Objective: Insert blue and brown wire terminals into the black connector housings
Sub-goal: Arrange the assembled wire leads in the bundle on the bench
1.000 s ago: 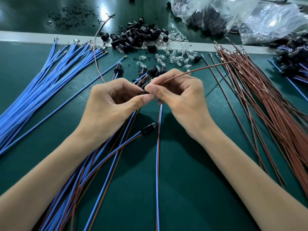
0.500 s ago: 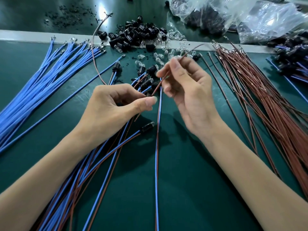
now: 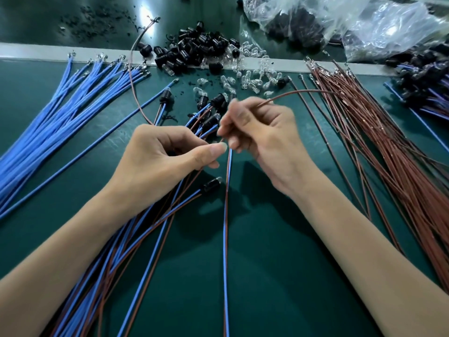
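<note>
I am looking down at a dark green desk (image 3: 279, 276) that is filling nearly the whole view, its matte surface showing faint scuffs. A pale grey strip (image 3: 36, 53) is running straight across its far part. Beyond it a glossier green surface (image 3: 29, 20) is catching a bright glare (image 3: 145, 10) from overhead light, with black crumbs (image 3: 92, 23) lying scattered beside the glare.

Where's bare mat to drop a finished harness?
Bare mat between the paired wire and right forearm; a strip between blue bundle and left forearm. Crowded: housings up top, brown bundle at right.
</note>
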`<state>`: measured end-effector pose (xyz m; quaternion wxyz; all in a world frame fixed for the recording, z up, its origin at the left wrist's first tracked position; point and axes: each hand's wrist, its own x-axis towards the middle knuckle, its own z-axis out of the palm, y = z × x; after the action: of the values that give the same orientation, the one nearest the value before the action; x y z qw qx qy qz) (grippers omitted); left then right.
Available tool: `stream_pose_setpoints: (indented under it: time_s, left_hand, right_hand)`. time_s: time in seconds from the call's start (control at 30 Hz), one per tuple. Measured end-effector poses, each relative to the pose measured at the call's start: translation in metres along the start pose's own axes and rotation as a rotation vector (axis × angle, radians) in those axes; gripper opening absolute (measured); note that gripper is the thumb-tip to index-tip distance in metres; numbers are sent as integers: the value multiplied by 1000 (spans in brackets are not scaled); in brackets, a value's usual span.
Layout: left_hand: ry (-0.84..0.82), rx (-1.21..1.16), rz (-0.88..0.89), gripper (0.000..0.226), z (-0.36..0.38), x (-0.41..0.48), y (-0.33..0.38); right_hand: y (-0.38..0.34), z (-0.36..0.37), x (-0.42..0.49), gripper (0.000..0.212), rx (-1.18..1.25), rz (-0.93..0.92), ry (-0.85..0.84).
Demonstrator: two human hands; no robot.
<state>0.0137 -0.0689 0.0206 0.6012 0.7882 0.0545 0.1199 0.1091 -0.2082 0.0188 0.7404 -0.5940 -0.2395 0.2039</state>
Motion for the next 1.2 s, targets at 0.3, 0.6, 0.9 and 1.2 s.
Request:
stream_pose_setpoints:
  time_s: [0.3, 0.6, 0.9, 1.2]
  left_hand:
    - [-1, 1, -5, 22, -2, 1, -2]
    - [-27, 26, 16, 23, -4, 2, -3]
    - [-149, 61, 7, 29, -2, 0, 0]
    - [-135, 30, 29, 15, -1, 2, -3]
  right_hand:
    - [-7, -4, 4, 23, 208, -21, 173]
    - [-5, -9, 5, 22, -56, -116, 163]
    - [-2, -3, 4, 20, -172, -164, 24]
    - [2, -2, 0, 16, -235, -111, -125]
